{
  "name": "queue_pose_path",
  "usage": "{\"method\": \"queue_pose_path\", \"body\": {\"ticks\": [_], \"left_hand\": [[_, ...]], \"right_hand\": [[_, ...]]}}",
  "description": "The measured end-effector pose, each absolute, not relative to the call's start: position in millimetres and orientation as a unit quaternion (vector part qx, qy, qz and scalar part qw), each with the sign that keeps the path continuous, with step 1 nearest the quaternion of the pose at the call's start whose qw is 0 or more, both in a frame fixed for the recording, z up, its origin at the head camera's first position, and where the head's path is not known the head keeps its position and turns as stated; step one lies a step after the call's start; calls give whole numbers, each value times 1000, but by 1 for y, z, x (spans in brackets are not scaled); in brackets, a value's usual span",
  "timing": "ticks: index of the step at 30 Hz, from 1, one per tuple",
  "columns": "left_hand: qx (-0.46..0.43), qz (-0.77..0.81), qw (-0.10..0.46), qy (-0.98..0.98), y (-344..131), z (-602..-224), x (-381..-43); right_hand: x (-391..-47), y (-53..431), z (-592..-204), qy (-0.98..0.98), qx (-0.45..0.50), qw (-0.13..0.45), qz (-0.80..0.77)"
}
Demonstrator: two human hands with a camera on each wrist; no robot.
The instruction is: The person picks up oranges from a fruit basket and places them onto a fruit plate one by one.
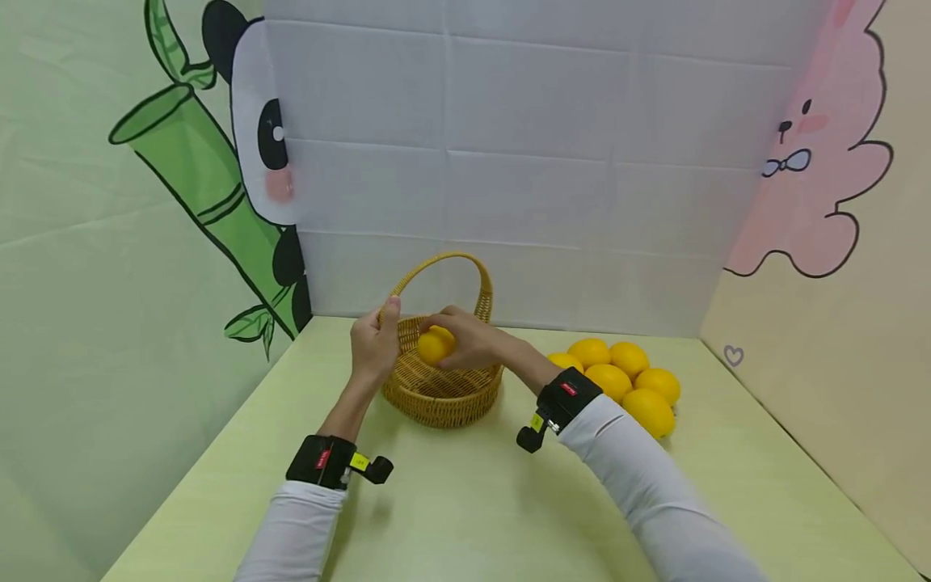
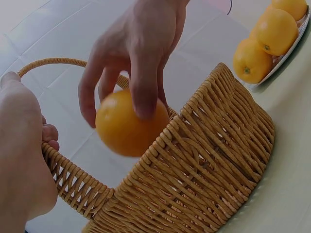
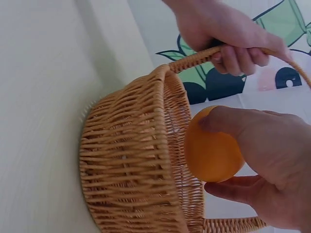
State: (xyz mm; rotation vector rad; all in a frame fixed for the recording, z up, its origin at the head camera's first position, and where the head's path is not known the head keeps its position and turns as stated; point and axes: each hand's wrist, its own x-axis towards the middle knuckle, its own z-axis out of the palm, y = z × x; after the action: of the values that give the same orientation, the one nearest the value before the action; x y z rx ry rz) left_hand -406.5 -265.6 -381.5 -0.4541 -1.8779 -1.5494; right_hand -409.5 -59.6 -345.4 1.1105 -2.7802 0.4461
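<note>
A round wicker basket (image 1: 444, 408) with a tall arched handle stands on the table towards the back. My left hand (image 1: 374, 343) grips the left side of that handle, its fingers curled round it in the right wrist view. Between the thumb and fingers of my right hand (image 1: 473, 338) is an orange (image 1: 436, 346), held over the basket's opening. In the left wrist view the orange (image 2: 129, 124) hangs at the rim, my right hand (image 2: 138, 53) coming down on it from above. The part of the basket floor that shows in the head view holds nothing.
Several more oranges (image 1: 649, 412) sit heaped to the right of the basket, partly behind my right forearm. A pale plate rim (image 2: 296, 41) shows beneath them in the left wrist view. A white back wall (image 1: 509, 202) and printed side panels (image 1: 822, 323) enclose the table (image 1: 451, 501).
</note>
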Motion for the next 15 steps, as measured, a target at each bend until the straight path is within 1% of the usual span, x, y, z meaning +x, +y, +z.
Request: {"method": "queue_pose_path", "body": {"ticks": [10,15], "left_hand": [[-176,-582,329,-723,-266,-383,-407],[-177,-581,328,-724,-265,-383,-408]], "right_hand": [[-382,-16,-331,-885,407,138,179],[-362,4,-327,-872,413,147,220]]}}
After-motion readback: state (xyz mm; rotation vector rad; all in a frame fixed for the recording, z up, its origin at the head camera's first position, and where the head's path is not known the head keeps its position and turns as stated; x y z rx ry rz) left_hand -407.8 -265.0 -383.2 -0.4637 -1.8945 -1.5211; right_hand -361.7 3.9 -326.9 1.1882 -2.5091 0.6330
